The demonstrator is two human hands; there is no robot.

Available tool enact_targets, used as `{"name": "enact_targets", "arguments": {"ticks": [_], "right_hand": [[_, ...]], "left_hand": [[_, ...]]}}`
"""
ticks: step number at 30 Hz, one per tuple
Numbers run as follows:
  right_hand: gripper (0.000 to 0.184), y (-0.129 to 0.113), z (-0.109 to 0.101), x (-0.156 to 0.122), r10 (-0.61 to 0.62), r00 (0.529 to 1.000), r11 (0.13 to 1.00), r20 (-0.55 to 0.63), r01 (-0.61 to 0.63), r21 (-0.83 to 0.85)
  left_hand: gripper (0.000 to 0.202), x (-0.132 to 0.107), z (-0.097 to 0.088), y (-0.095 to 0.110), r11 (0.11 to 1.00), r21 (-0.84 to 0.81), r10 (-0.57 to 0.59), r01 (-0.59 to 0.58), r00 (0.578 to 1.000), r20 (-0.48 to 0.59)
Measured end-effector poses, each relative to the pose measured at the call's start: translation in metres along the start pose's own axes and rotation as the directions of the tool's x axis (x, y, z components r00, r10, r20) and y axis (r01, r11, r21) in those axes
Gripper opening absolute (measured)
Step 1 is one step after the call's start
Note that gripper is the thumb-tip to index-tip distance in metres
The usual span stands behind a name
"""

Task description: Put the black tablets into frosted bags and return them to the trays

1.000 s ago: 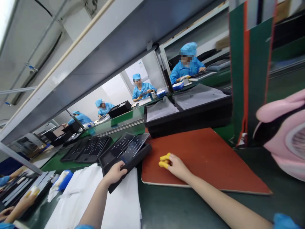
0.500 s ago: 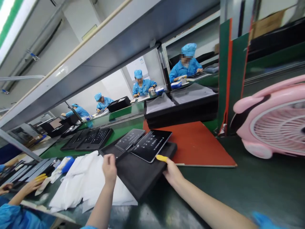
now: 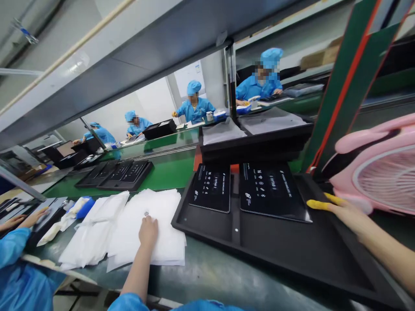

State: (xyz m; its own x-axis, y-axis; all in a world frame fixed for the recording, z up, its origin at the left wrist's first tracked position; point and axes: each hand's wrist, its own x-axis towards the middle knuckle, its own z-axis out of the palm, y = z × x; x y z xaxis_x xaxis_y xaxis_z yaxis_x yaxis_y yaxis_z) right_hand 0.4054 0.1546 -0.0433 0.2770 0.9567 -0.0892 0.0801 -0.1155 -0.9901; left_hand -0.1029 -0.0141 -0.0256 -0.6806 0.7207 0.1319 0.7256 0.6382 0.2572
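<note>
A wide black tray [image 3: 253, 246] lies flat on the green bench in front of me, holding two black tablets [image 3: 212, 188] [image 3: 270, 190] side by side. My right hand [image 3: 340, 209], with yellow finger cots on two fingers, rests on the tray's right part beside the right tablet, fingers stretched out. My left hand [image 3: 148, 231] lies on a stack of white sheets [image 3: 136, 226] left of the tray; its fingers are curled down onto the top sheet.
A pink fan [image 3: 382, 168] stands at the right. Behind the tray sits a stack of black trays [image 3: 259, 142]. More black trays [image 3: 113, 175] lie on the green conveyor. A co-worker's blue sleeve [image 3: 19, 268] is at lower left; several workers in blue sit opposite.
The tray with the tablets has been set down flat and to the right. My left hand has let go of it and moved onto the white sheets; my right hand moved to the tray's right side.
</note>
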Motion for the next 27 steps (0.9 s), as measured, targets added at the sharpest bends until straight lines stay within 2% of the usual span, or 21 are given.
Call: {"name": "enact_targets", "arguments": {"ticks": [2, 4, 6, 8, 10, 11, 12, 14, 17, 19, 22, 25, 27], "right_hand": [[0.038, -0.003, 0.000, 0.009, -0.089, 0.996, 0.987, -0.018, 0.086, -0.138], [0.038, -0.007, 0.005, 0.009, -0.309, 0.951, 0.899, -0.002, 0.292, -0.326], [0.034, -0.014, 0.014, 0.004, -0.535, 0.842, 0.724, 0.069, 0.499, -0.476], [0.030, -0.025, 0.024, -0.002, -0.691, 0.704, 0.530, 0.166, 0.649, -0.545], [0.028, -0.040, 0.036, -0.001, -0.741, 0.601, 0.368, 0.301, 0.737, -0.567], [0.029, -0.049, 0.042, 0.002, -0.727, 0.578, 0.303, 0.371, 0.755, -0.582], [0.031, -0.057, 0.048, 0.008, -0.695, 0.574, 0.250, 0.434, 0.758, -0.602], [0.037, -0.073, 0.060, 0.026, -0.605, 0.625, 0.194, 0.494, 0.717, -0.669], [0.044, -0.090, 0.076, 0.060, -0.488, 0.749, 0.210, 0.448, 0.599, -0.773], [0.045, -0.096, 0.086, 0.080, -0.450, 0.791, 0.239, 0.414, 0.554, -0.797], [0.043, -0.096, 0.102, 0.105, -0.431, 0.816, 0.290, 0.385, 0.530, -0.797], [0.028, -0.092, 0.115, 0.124, -0.401, 0.841, 0.362, 0.363, 0.510, -0.781], [0.019, -0.090, 0.121, 0.135, -0.429, 0.843, 0.416, 0.325, 0.503, -0.758]], "left_hand": [[0.030, 0.000, -0.002, 0.004, 0.994, 0.105, -0.019, 0.019, 1.000, -0.001], [0.029, -0.001, -0.002, 0.013, 0.992, 0.113, 0.048, -0.051, 0.998, 0.033], [0.025, -0.001, 0.000, 0.023, 0.975, 0.091, 0.195, -0.202, 0.978, 0.080], [0.023, 0.003, 0.003, 0.031, 0.951, 0.088, 0.287, -0.297, 0.952, 0.108], [0.022, 0.011, 0.004, 0.035, 0.951, 0.116, 0.271, -0.287, 0.953, 0.138], [0.021, 0.016, 0.003, 0.036, 0.955, 0.132, 0.246, -0.267, 0.957, 0.156], [0.022, 0.022, 0.002, 0.037, 0.957, 0.146, 0.225, -0.251, 0.958, 0.177], [0.023, 0.033, -0.002, 0.038, 0.957, 0.175, 0.192, -0.232, 0.957, 0.218], [0.024, 0.044, -0.007, 0.045, 0.955, 0.198, 0.172, -0.221, 0.956, 0.238], [0.026, 0.049, -0.006, 0.053, 0.960, 0.182, 0.170, -0.211, 0.961, 0.216], [0.026, 0.054, 0.006, 0.065, 0.975, 0.128, 0.167, -0.184, 0.977, 0.133], [0.015, 0.057, 0.021, 0.068, 0.991, -0.007, 0.132, -0.131, 0.991, 0.030], [0.015, 0.058, 0.026, 0.065, 0.990, -0.102, 0.099, -0.100, 0.995, -0.018]]}}
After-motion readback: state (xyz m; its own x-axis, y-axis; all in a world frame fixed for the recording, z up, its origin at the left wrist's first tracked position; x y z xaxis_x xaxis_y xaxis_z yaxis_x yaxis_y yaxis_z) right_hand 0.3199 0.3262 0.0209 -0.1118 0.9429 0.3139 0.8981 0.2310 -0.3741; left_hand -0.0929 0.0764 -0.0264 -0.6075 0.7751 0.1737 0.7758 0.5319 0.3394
